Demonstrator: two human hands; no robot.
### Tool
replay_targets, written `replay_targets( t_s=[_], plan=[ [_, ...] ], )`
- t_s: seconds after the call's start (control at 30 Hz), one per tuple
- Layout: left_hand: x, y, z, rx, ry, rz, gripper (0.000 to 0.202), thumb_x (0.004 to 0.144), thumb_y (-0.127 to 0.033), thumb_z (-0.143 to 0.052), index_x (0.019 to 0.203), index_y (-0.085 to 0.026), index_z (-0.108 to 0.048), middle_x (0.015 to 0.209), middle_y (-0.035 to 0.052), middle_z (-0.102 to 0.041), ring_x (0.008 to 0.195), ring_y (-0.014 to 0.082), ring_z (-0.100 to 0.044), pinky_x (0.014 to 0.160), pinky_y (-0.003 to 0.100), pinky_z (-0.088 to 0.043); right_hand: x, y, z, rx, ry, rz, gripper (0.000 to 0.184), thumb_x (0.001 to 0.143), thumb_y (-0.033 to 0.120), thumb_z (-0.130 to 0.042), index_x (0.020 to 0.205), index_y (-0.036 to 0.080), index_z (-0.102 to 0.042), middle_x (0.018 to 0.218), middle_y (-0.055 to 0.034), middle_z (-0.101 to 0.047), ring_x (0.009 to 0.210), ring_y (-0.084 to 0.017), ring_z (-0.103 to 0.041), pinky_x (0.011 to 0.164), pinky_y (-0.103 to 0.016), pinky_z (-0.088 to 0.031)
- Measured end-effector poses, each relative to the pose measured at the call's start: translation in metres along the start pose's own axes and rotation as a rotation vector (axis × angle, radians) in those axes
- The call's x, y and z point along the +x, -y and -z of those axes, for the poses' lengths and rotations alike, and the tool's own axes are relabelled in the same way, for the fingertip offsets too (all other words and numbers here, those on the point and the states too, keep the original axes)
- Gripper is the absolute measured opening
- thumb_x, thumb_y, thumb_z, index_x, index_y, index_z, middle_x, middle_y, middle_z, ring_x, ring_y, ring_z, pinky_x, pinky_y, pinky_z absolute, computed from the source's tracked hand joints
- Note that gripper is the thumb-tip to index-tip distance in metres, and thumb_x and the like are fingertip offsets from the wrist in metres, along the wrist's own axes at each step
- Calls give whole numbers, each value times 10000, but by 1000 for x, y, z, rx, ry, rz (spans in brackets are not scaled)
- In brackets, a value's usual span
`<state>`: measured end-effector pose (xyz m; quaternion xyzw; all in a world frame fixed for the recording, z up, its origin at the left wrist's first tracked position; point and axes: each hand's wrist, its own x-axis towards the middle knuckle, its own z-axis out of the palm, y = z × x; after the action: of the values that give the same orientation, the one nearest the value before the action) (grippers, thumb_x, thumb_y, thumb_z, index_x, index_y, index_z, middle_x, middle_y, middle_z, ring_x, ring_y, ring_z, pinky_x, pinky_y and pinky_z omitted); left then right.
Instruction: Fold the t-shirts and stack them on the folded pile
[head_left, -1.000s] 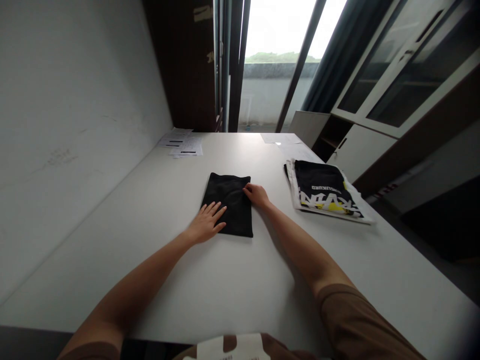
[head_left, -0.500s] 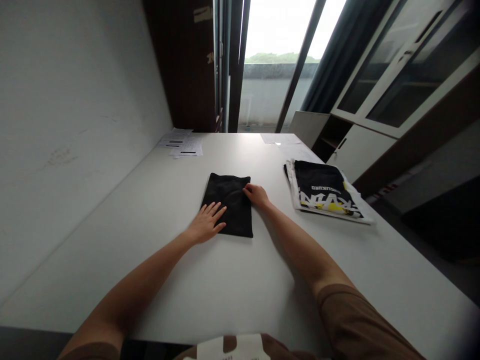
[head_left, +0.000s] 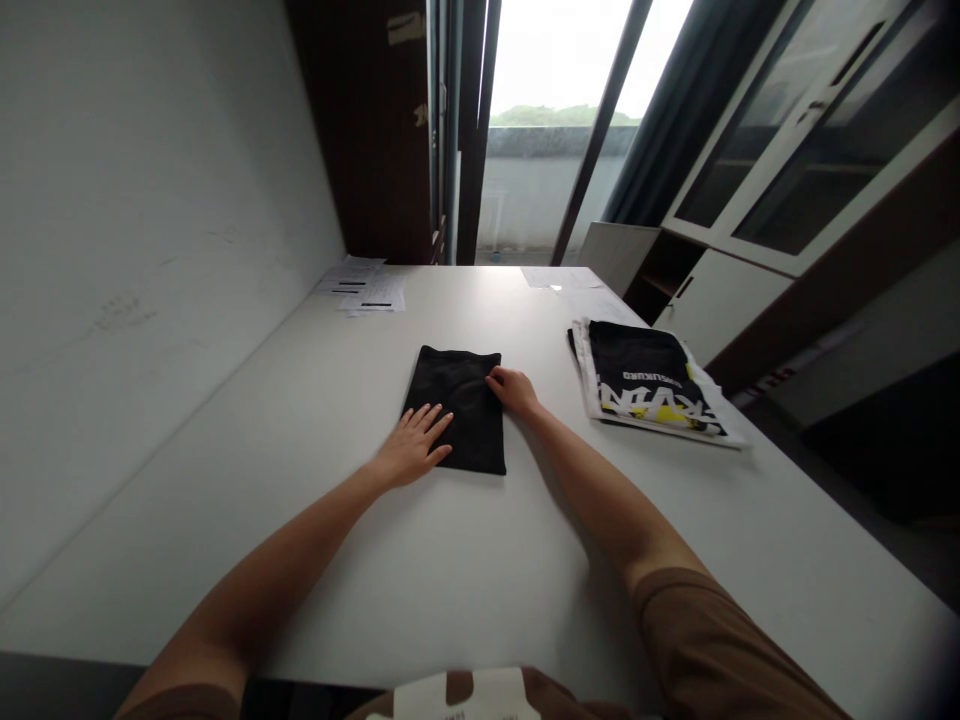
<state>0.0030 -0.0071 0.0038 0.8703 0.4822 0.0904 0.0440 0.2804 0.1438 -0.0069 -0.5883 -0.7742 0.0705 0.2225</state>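
A folded black garment (head_left: 461,410) lies flat on the white table (head_left: 450,570) in front of me, its shape close to a rectangle. My left hand (head_left: 412,445) rests palm down over its lower left edge, fingers spread. At the upper right edge, the fingers of my right hand (head_left: 512,388) are closed in a pinch on the fabric. Slight creases show between the two hands. What kind of garment it is cannot be made out from this side.
To the right lies a stack of folded printed clothes (head_left: 652,385), black and white with yellow. Papers (head_left: 367,290) lie at the far left of the table, and more sheets (head_left: 570,285) at the far right. A wall (head_left: 150,300) borders the left side.
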Motion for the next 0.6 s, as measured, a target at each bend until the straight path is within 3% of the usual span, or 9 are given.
replay_targets(
  t_s=[0.6],
  plan=[
    [0, 0, -1, -3, -10, -5, 654, 1035, -612, -303, 1616, -318, -251, 1682, 32, -224, 1550, 277, -181, 1246, 520, -169, -1, 1, 1, 6, 7, -8, 192, 959, 385, -565, 986, 270, -716, 891, -23, -738, 812, -197, -643, 702, -274, -395]
  ],
)
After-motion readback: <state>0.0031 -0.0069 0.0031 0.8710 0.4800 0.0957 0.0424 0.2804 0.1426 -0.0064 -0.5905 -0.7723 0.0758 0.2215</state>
